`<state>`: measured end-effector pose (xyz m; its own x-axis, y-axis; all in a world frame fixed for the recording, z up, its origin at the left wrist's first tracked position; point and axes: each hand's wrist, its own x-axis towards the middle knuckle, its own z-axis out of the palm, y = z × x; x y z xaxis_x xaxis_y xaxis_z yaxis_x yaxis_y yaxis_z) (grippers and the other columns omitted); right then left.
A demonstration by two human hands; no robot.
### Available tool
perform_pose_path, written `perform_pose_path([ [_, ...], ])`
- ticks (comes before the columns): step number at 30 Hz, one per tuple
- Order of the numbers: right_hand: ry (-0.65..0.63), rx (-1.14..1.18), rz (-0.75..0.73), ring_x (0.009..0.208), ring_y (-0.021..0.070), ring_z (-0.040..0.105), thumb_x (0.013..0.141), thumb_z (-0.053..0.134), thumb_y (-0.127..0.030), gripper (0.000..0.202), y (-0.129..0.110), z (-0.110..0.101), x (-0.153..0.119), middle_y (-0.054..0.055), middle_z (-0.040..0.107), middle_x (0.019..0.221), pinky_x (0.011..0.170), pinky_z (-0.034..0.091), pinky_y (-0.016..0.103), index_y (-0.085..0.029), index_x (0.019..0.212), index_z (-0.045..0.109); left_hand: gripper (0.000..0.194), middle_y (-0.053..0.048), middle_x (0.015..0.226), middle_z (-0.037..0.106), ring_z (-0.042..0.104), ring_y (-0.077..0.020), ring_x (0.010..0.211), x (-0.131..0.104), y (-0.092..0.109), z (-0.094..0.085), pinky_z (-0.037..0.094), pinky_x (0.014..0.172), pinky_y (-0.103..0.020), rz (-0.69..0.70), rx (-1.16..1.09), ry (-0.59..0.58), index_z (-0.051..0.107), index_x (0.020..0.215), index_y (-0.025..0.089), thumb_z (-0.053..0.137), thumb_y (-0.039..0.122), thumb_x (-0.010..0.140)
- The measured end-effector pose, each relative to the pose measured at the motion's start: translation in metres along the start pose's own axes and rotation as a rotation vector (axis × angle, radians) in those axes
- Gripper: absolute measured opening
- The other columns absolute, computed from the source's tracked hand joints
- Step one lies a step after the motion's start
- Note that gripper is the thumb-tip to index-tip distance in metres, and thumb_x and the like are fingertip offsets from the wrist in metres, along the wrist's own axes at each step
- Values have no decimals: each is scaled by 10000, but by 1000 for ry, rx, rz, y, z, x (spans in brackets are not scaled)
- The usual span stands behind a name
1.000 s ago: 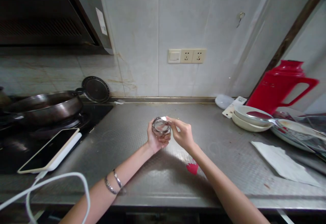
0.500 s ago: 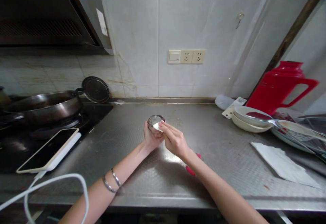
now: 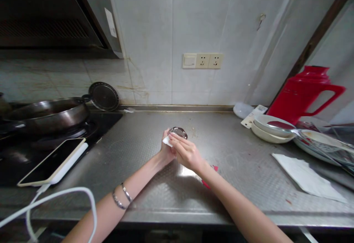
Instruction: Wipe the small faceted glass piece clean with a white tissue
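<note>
Above the middle of the steel counter, my left hand (image 3: pixel 165 153) is wrapped round a small round glass cup (image 3: pixel 179 131), its shiny dark rim facing up toward me. My right hand (image 3: pixel 187 152) pinches a folded white tissue (image 3: pixel 166 141) and presses it against the near side of the cup. Its fingers cover part of the cup and much of the tissue. A small red item (image 3: pixel 206 184) lies on the counter, partly hidden behind my right forearm.
A phone (image 3: pixel 54 162) with a white cable sits at left beside the stove, where a pan (image 3: pixel 48 112) stands. At right are stacked bowls (image 3: pixel 267 135), a red thermos flask (image 3: pixel 298 95), plates and a paper towel (image 3: pixel 305 178). The steel counter (image 3: pixel 132 184) spans the middle.
The glass cup has shifted slightly right and tilted in my left hand. My right hand has moved the tissue a little to the left along the cup.
</note>
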<state>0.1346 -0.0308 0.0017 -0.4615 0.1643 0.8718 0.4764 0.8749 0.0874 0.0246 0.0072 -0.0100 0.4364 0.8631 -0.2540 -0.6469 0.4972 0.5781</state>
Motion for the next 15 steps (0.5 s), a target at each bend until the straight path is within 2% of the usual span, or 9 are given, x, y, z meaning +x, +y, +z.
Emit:
perform_pose_path([
  [5,-17,15,-11,1213,197,503,823,407,0,366,9,-8,1,136,660,1122,960,512,324,-110,1131,571,509,-25,430,479,461,-143,381,1,-5,-2,365,372,-290,-72,172,-30,575,656,158,422,624,792],
  [11,-29,54,56,1172,176,543,852,401,-53,351,21,-15,0,91,682,1078,926,531,336,-171,1131,578,605,11,385,337,314,-101,292,-3,-1,-3,338,313,-292,-31,384,-77,481,521,177,302,676,812],
  [13,-33,69,79,1162,169,552,862,391,-58,352,23,-18,1,85,685,1073,922,531,336,-178,1136,577,603,3,396,349,307,-95,298,-6,1,-1,337,308,-286,-22,403,-131,463,507,178,303,678,803],
  [15,-16,86,120,1146,165,565,866,393,-58,349,24,-21,2,89,680,1086,914,531,327,-176,1134,582,613,-24,430,422,340,-106,319,-9,4,2,326,300,-270,-20,418,-202,515,569,158,307,692,786],
])
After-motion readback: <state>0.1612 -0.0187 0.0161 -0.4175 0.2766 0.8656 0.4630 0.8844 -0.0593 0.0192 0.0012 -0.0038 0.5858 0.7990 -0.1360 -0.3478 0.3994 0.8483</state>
